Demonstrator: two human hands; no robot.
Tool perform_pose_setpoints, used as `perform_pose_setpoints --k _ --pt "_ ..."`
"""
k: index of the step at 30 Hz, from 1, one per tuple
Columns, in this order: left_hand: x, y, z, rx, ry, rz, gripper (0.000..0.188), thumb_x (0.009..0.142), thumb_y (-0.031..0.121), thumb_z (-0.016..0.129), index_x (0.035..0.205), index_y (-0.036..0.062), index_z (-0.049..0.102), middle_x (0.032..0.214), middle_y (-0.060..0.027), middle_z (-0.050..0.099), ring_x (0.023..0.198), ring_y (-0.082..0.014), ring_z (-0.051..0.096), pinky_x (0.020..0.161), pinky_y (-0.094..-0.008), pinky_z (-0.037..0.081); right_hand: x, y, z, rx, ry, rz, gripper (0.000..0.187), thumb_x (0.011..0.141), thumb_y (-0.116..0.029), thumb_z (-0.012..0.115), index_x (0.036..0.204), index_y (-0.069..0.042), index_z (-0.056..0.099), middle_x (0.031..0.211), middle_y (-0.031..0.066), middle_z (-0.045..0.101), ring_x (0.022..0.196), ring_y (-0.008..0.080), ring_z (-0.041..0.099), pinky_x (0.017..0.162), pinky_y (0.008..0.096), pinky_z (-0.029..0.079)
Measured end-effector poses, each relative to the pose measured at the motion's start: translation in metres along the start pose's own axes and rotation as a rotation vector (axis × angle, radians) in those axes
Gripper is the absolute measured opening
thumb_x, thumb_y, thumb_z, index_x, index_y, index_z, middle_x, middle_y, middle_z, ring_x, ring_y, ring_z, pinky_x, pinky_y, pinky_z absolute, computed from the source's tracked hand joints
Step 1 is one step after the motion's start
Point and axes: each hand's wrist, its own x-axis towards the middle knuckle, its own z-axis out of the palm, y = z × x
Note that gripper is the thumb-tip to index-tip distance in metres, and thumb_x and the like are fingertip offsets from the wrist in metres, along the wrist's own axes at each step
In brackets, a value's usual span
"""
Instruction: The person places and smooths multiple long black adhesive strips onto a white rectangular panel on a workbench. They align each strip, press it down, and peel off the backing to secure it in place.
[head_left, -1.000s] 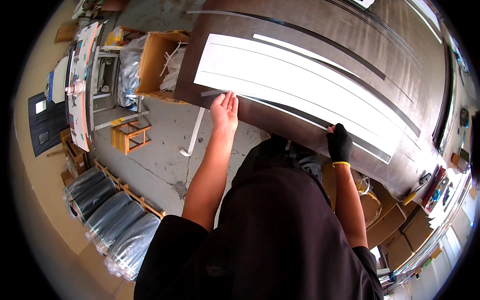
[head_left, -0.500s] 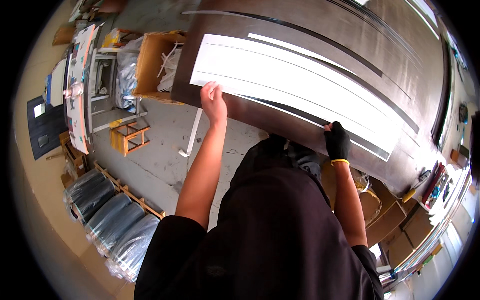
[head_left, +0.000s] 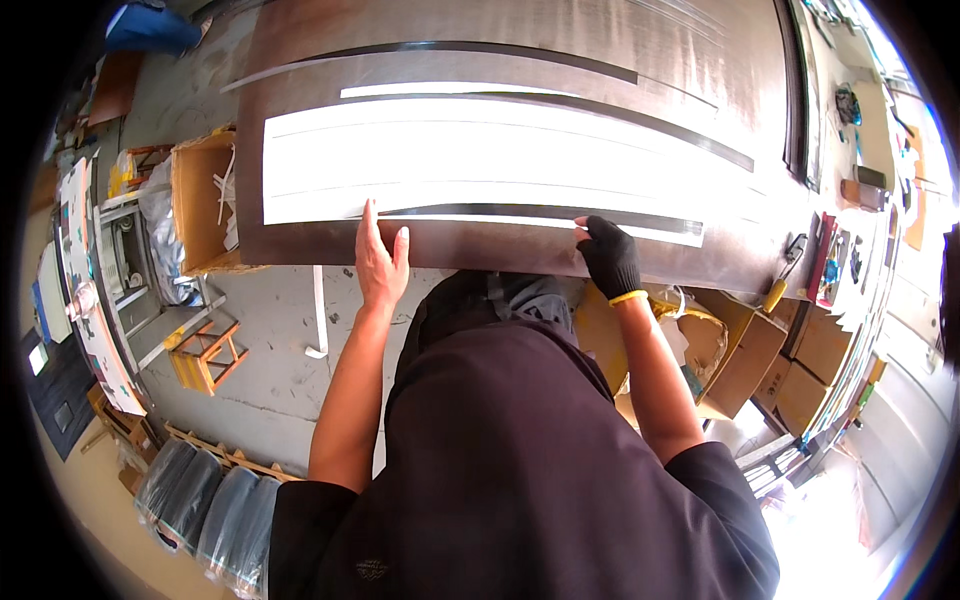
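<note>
A long white sheet (head_left: 480, 150) with thin dark lines lies along the near side of the dark brown table (head_left: 310, 245). At its near edge runs a narrow white strip (head_left: 665, 236), set apart from it by a dark band. My left hand (head_left: 382, 265), bare, is at the sheet's near edge toward the left, its fingers stretched out and thumb apart. Farther right, my right hand (head_left: 610, 262) wears a black glove with bare fingertips and a yellow cuff. Its fingers are curled and pinched at the white strip's edge.
More dark strips (head_left: 520, 52) lie farther back on the table. Left of it stands an open cardboard box (head_left: 205, 200) with white scraps, near a small wooden stool (head_left: 207, 355). Cardboard boxes (head_left: 745, 365) stand below the right end; a yellow-handled tool (head_left: 775, 293) lies at that corner.
The view has turned, so the table's edge looks more level. My left hand has gone from curled fingers on the sheet's edge to straight fingers. The dark band beside the strip looks wider.
</note>
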Motion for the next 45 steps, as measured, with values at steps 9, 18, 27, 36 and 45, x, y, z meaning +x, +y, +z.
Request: perform_pose_setpoints --k 9,18,27,36,45 --pt "0.001 -0.001 -0.004 -0.379 0.021 -0.105 0.081 0.112 0.021 0.067 0.176 -0.001 0.024 0.177 -0.0278 0.039 0.166 -0.0379 0.036 0.137 -0.0495 0.025 -0.021 0.059 -0.016 -0.52 0.162 -0.464 0.075 0.09 -0.029 0.086 0.156 -0.005 0.059 0.162 0.0173 0.056 0.149 0.0439 0.052 0.121 0.0565 0.042" --pt "-0.003 -0.002 0.008 -0.414 0.092 -0.222 0.09 0.109 0.03 0.072 0.178 0.0059 0.019 0.176 -0.0269 0.04 0.166 -0.0411 0.036 0.136 -0.0525 0.027 -0.023 0.087 -0.026 -0.39 0.056 -0.773 0.064 0.085 -0.045 0.085 0.133 -0.005 0.071 0.144 0.0115 0.071 0.132 0.0377 0.067 0.108 0.0526 0.052" --pt "-0.009 0.006 0.012 -0.483 0.151 -0.292 0.09 0.11 0.033 0.072 0.177 0.0038 0.019 0.179 -0.0272 0.035 0.169 -0.0395 0.03 0.138 -0.0516 0.023 -0.027 0.083 -0.032 -0.362 -0.053 -0.819 0.027 0.087 -0.016 0.084 0.112 -0.01 0.078 0.119 0.0097 0.079 0.103 0.0337 0.075 0.091 0.047 0.059" --pt "-0.028 0.018 0.036 -0.494 0.54 -0.442 0.059 0.11 0.01 0.064 0.162 0.0017 0.038 0.154 -0.0227 0.055 0.143 -0.0311 0.058 0.123 -0.0448 0.045 -0.021 0.064 -0.064 -0.327 -0.002 -0.861 0.017 0.091 -0.007 0.077 0.107 -0.011 0.079 0.109 0.0089 0.082 0.094 0.0321 0.077 0.081 0.0439 0.06" --pt "-0.025 0.135 0.06 -1.696 0.097 -1.223 0.096 0.113 0.08 0.019 0.141 -0.0006 0.063 0.138 -0.0222 0.072 0.137 -0.0374 0.066 0.124 -0.0537 0.051 -0.004 0.012 -0.149 -0.201 -0.304 -0.616 0.024 0.086 -0.004 0.079 0.108 -0.01 0.085 0.098 0.0124 0.083 0.083 0.0327 0.077 0.077 0.042 0.061"
